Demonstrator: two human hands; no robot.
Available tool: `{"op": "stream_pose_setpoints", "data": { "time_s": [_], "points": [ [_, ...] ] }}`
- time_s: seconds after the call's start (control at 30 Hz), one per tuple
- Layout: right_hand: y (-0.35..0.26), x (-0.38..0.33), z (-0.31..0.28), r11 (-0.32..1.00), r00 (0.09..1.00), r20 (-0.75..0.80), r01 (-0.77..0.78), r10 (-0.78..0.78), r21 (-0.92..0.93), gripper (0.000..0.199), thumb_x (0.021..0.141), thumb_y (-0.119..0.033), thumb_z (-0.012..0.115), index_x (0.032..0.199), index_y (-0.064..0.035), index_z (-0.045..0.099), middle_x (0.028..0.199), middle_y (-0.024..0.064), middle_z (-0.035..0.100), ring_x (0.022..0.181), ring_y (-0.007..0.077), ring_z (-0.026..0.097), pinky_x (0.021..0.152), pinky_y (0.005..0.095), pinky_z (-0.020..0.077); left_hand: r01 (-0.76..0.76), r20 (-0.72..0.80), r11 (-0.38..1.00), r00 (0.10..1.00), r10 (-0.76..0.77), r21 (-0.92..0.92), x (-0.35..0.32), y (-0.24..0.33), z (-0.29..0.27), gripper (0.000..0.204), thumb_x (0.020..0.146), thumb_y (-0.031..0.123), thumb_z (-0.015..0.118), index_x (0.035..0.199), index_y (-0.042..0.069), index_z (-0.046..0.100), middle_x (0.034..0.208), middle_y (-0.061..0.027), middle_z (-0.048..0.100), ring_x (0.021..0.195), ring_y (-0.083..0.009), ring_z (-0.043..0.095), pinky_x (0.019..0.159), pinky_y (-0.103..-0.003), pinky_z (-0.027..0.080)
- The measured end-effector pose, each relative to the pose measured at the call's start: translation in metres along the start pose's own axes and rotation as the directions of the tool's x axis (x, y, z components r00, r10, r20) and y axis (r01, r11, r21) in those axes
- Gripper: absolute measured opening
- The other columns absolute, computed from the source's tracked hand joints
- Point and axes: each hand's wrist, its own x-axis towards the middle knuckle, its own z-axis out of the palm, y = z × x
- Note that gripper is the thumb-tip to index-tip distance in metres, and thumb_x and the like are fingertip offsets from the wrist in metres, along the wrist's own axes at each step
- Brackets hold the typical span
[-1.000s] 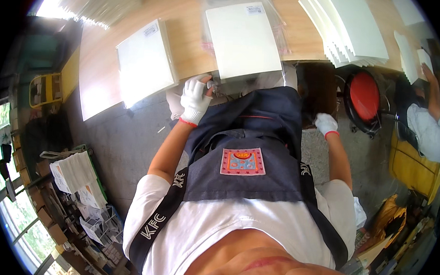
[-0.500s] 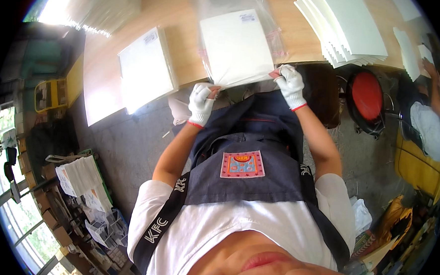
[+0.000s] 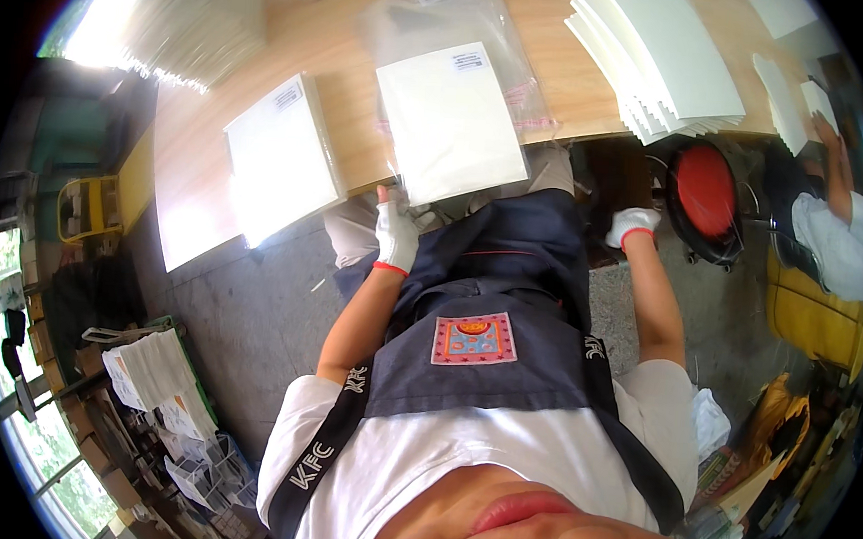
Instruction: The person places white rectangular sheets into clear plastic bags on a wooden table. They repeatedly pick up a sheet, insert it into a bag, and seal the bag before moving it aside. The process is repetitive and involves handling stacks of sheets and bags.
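Two gloved hands, left (image 3: pixel 395 233) touching white pad (image 3: pixel 454 119) (bagged)

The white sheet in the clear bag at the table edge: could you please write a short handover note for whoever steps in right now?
Left hand: gloved, fingers at the near edge of the bagged white sheet, which overhangs the wooden table; grip itself not clear.
Right hand: gloved, empty, lowered below the table edge near the red stool.
Placed: a second white pack lies to the left; a fanned stack of white sheets sits to the right.
Done: one sheet sits inside its bag.
Left: apparently the fanned stack, not yet bagged.
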Motion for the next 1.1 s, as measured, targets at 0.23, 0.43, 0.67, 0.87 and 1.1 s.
{"op": "stream_pose_setpoints", "data": {
  "time_s": [0.23, 0.43, 0.67, 0.87, 1.1],
  "points": [
    [-0.091, 0.006, -0.025, -0.109, 0.968, -0.11, 0.087, -0.224, 0.99, 0.042, 0.094, -0.043, 0.046, 0.112, -0.006, 0.054, 0.073, 0.0056, 0.063, 0.056, 0.0106, 0.058, 0.046, 0.0236, 0.0443, -0.398, 0.237, 0.861, 0.912, 0.335, 0.317, -0.035, 0.039, 0.055, 0.023, 0.09, 0.016, 0.057, 0.108, 0.0, 0.056, 0.093, -0.0015, 0.059, 0.073, -0.0074, 0.054, 0.061, -0.022, 0.047],
    [-0.24, 0.014, -0.057, -0.239, 0.836, -0.397, 0.326, -0.378, 0.915, 0.035, 0.092, -0.027, 0.053, 0.117, -0.0034, 0.055, 0.078, 0.001, 0.063, 0.056, 0.0078, 0.055, 0.047, 0.022, 0.043, -0.769, -0.005, 0.616, 0.624, 0.781, 0.169, -0.046, 0.093, -0.011, 0.033, 0.089, 0.008, 0.057, 0.12, -0.004, 0.054, 0.105, -0.0104, 0.06, 0.098, -0.0152, 0.055, 0.085, -0.026, 0.044],
    [-0.357, -0.025, -0.144, 0.275, 0.758, -0.341, 0.555, -0.555, 0.785, 0.037, 0.089, -0.04, 0.053, 0.078, -0.0056, 0.059, 0.062, 0.0052, 0.062, 0.053, 0.016, 0.059, 0.052, 0.0332, 0.0453, -0.558, 0.061, 0.269, 0.503, 0.862, 0.785, -0.051, 0.203, -0.103, 0.032, 0.088, 0.013, 0.048, 0.113, -0.004, 0.057, 0.1, -0.0073, 0.061, 0.09, -0.0144, 0.054, 0.081, -0.027, 0.044],
    [-0.307, -0.03, -0.14, 0.093, 0.716, -0.374, 0.52, -0.59, 0.849, 0.033, 0.093, -0.034, 0.048, 0.101, -0.005, 0.059, 0.076, 0.0059, 0.066, 0.059, 0.013, 0.06, 0.057, 0.0275, 0.0477, -0.653, -0.126, 0.484, 0.516, 0.848, 0.582, -0.02, 0.18, -0.143, 0.047, 0.083, 0.0, 0.045, 0.13, -0.005, 0.046, 0.119, -0.0133, 0.056, 0.103, -0.0199, 0.054, 0.089, -0.029, 0.043],
    [-0.058, -0.084, -0.136, -0.275, 0.794, -0.497, 0.594, 0.349, 0.756, 0.019, 0.092, -0.02, 0.048, 0.098, -0.0029, 0.055, 0.069, 0.0073, 0.061, 0.046, 0.0118, 0.054, 0.04, 0.0226, 0.0423, -0.568, -0.03, 0.065, 0.071, 0.997, 0.82, -0.061, 0.186, -0.097, 0.043, 0.083, 0.005, 0.039, 0.123, -0.007, 0.049, 0.123, -0.0147, 0.053, 0.103, -0.0208, 0.052, 0.087, -0.033, 0.043]
  ]
}}
